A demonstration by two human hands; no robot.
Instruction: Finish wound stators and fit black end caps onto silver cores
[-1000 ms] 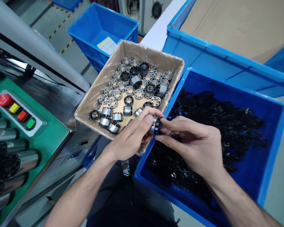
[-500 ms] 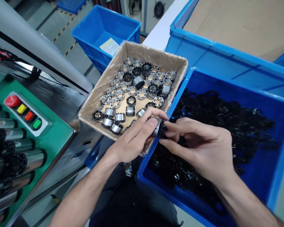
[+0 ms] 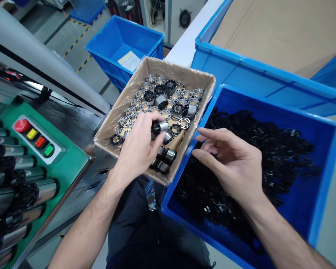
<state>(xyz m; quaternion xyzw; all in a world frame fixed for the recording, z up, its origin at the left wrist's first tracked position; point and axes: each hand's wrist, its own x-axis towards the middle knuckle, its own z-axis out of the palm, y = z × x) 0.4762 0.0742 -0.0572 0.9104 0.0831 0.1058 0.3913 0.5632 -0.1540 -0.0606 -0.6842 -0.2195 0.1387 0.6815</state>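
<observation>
My left hand (image 3: 138, 144) is over the cardboard box (image 3: 108, 129), its thumb and fingers closed around a stator core (image 3: 162, 127), a short silver cylinder with a black toothed plastic end. More silver cores lie below and around it in the box, some with black end pieces, others bare metal rings (image 3: 184, 123). My right hand (image 3: 232, 158) hovers above the near left part of a blue bin of black plastic pieces (image 3: 268, 145). Its thumb and forefinger are apart with nothing visible between them; the other fingers are curled.
At left, a green machine panel (image 3: 72, 149) has coloured buttons (image 3: 40, 141) and rows of silver cylinders (image 3: 44, 190). Behind the box sits a blue crate (image 3: 100, 48) with a paper slip. A larger blue bin (image 3: 240, 71) with cardboard on it stands at the back right.
Both hands were together on the core at the box's right edge. The left hand has moved left over the box with the core; the right hand has let go and its fingers have parted.
</observation>
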